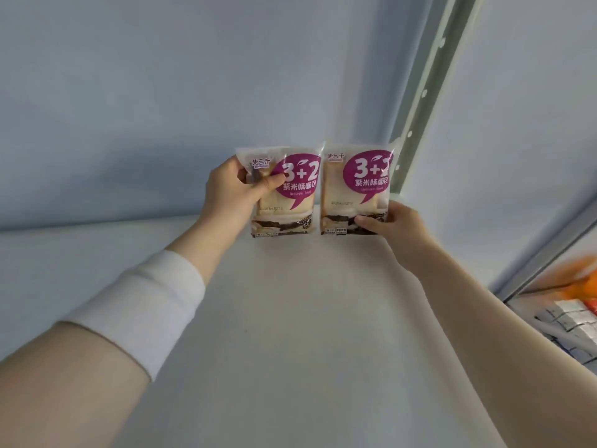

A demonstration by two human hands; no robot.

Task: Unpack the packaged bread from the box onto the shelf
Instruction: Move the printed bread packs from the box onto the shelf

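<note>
Pinches the left packet of purple-rice bread at its upper left corner with the left hand, thumb on the front. Pinches the right packet at its lower right corner with the right hand, thumb also on the front. Keeps both upright, nearly edge to edge, at the back edge of the shelf, near its right end; cannot tell whether resting on it. Wears a white wristband on the left forearm. Just right of the packets, a perforated upright rail; past the shelf's right edge, small white boxes and orange packs.
</note>
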